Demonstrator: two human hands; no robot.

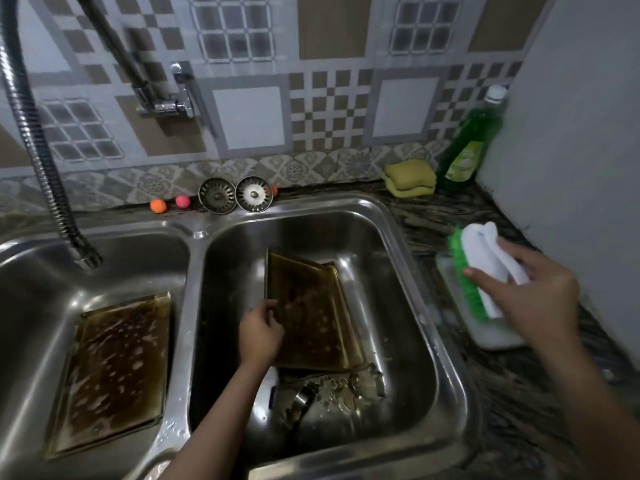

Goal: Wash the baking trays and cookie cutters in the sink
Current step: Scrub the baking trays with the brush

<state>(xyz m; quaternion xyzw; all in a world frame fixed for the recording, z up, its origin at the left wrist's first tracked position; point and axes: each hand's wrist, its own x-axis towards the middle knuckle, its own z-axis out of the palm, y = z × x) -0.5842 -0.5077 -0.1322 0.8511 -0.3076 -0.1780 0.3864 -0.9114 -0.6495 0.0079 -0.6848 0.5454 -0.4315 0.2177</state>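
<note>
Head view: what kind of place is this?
Most likely a home kitchen: a steel double sink set in a counter, patterned wall tiles, and a green dish soap bottle beside a sponge.

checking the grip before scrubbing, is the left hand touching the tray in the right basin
Touching. The head view shows the left hand with its fingers curled round the left edge of the tilted baking tray.

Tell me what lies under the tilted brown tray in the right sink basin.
A second brown tray peeks out beneath the tilted brown tray; metal cookie cutters lie at its near edge. Anything further underneath is covered.
</note>
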